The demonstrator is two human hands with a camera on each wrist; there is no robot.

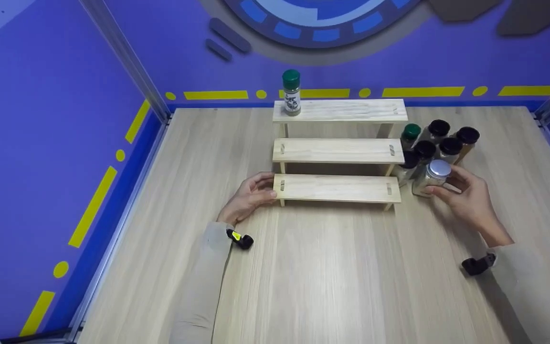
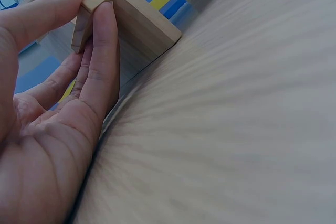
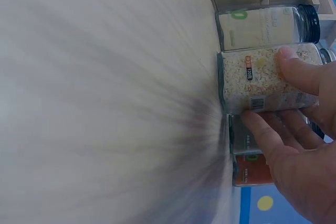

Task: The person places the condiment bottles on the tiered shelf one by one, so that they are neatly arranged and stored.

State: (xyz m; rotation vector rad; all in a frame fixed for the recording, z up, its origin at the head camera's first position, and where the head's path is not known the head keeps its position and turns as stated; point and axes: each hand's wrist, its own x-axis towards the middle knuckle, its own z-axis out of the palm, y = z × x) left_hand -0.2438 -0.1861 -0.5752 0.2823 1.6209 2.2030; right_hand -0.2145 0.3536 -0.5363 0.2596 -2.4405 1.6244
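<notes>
Blue wall (image 1: 55, 143) fills the nine o'clock side of the head view, taking the rack's middle shelf as the clock's centre. At eight o'clock the left hand (image 1: 248, 199) extends from a pale sleeve (image 1: 196, 286), with a small black wrist camera (image 1: 241, 240) at the cuff. Its grip is narrow: thumb and fingers pinch the left end of the lowest shelf (image 1: 337, 187), the board's edge lying between them in the left wrist view.

That shelf belongs to a three-step wooden rack (image 1: 337, 149), standing on the wooden table (image 1: 327, 267) with its steps rising toward twelve o'clock. A green-capped bottle (image 1: 292, 99) stands upright near the left end of the top step, at about eleven o'clock. Just beside the rack, at three o'clock, black-capped jars (image 1: 426, 149) crowd together, five showing, with one green-capped jar (image 1: 409, 138) toward the group's ten o'clock.

Between three and four o'clock, at the near side of that group, is a silver-lidded jar (image 1: 428, 182), clear, with pale flaky contents; its base is in line with its neighbours' in the right wrist view. The right hand (image 1: 473, 198) holds it, thumb on one side, fingers on another, spread about its width.
</notes>
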